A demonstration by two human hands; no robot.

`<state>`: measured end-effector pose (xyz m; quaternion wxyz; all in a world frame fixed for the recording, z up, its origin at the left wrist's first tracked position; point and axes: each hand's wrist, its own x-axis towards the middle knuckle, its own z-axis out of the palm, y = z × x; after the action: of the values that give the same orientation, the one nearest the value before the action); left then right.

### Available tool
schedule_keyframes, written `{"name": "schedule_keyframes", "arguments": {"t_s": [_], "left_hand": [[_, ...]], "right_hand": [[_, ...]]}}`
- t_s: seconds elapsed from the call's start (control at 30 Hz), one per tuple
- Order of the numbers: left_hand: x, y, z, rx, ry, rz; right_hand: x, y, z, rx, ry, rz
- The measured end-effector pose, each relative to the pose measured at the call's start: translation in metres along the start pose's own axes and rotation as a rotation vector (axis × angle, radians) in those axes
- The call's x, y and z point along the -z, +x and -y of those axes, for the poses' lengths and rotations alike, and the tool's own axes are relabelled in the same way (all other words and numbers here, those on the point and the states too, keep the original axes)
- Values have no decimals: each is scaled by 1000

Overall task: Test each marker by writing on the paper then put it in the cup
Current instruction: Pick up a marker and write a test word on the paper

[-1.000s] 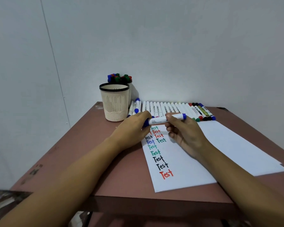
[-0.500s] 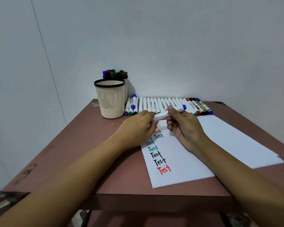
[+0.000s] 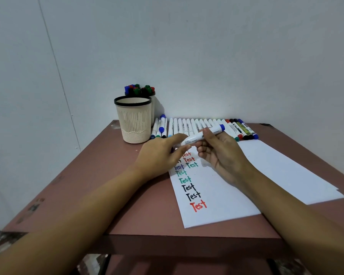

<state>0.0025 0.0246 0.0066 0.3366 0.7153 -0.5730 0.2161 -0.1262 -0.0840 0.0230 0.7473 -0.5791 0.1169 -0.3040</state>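
The right hand [image 3: 220, 153] pinches in its grip the middle of a white marker [image 3: 203, 135] with a blue end, held tilted above the paper [image 3: 266, 171], and the left hand [image 3: 159, 153] pinches its lower end. Behind them a row of markers [image 3: 197, 126] lies along the far edge of the tabletop [image 3: 111, 185], just beside the beige cup [image 3: 134, 122]. A wide strip of brown tabletop shows left of the paper, whose near corner comes close to the front edge.
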Motion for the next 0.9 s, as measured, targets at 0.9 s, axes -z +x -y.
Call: {"name": "schedule_keyframes", "arguments": {"t_s": [0.9], "left_hand": [[0, 9, 34, 480, -280, 133]], "right_hand": [[2, -1, -10, -10, -407, -41]]}}
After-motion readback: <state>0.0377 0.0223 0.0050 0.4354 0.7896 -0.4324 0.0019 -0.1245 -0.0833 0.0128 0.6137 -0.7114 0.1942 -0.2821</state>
